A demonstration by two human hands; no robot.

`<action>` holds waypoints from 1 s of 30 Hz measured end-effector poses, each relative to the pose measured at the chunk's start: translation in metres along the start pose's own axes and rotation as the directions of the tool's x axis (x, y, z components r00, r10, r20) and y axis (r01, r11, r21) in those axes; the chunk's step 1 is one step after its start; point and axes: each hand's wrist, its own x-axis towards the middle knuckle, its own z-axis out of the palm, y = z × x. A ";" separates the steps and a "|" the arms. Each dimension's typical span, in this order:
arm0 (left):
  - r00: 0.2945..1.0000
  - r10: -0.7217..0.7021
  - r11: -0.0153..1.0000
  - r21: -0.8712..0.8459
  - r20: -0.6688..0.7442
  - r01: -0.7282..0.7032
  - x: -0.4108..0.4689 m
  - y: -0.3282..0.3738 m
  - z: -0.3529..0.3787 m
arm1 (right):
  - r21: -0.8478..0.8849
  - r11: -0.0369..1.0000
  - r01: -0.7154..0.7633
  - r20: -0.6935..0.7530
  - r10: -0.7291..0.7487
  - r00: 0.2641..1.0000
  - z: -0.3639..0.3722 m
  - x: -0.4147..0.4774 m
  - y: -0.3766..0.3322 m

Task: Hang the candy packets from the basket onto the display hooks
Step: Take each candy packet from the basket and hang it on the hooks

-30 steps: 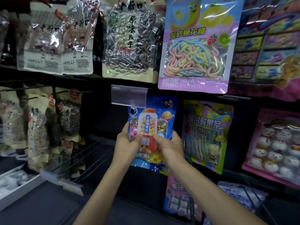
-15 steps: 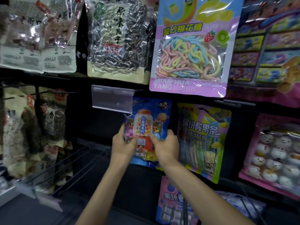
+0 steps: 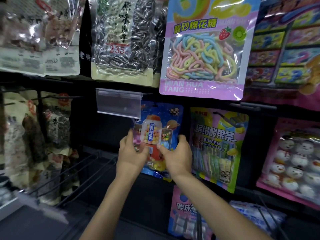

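Note:
A blue candy packet (image 3: 160,125) printed with a red gumball machine is held upright against the dark display wall. My left hand (image 3: 131,153) grips its left edge and my right hand (image 3: 178,154) grips its right edge, thumbs on the front. The packet's top sits just under and right of a clear plastic price tag holder (image 3: 118,103) at the tip of a display hook. Another blue packet of the same kind shows behind it. The basket is out of view.
Sunflower seed bags (image 3: 124,40) and a pastel marshmallow rope bag (image 3: 202,54) hang above. A green sour-strip bag (image 3: 218,146) and pink snowman sweets (image 3: 294,163) hang to the right. Bare wire hooks (image 3: 81,172) jut out at lower left. A pink bag (image 3: 187,212) hangs below.
Both hands have kept hold of the packet against the wall; the view has slid left and the packet sits a little further right of the price tag holder.

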 end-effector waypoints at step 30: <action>0.857 0.391 0.669 0.537 0.335 -0.514 -0.156 0.086 -0.053 | -0.385 0.881 0.274 0.381 -0.118 0.917 -0.189 -0.125 -0.022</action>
